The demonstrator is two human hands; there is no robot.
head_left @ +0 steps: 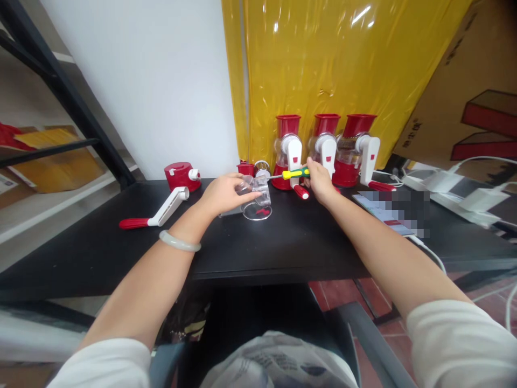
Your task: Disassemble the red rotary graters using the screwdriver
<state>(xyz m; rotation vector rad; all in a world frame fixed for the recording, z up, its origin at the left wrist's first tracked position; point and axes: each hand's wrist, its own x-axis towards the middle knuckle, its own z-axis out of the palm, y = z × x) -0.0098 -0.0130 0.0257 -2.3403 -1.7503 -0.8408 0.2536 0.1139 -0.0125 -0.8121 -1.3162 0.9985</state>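
My left hand (230,195) is closed around a clear plastic housing (262,191), whose round open end rests low over the black table. In my right hand (320,180) is a screwdriver (294,174) with a yellow and green handle. Its metal shaft points left and its tip meets the upper right side of the housing; the exact contact is too small to make out. A small red piece (263,211) shows through the housing's round end. Just behind lie a metal grater drum (262,168) and a red part (245,168).
Several red and white rotary graters (287,153) stand along the back right. At the left are a red base (182,177) and a white crank with red grip (155,214). A phone (383,213) and white power strips (456,186) lie at the right of the table (283,248).
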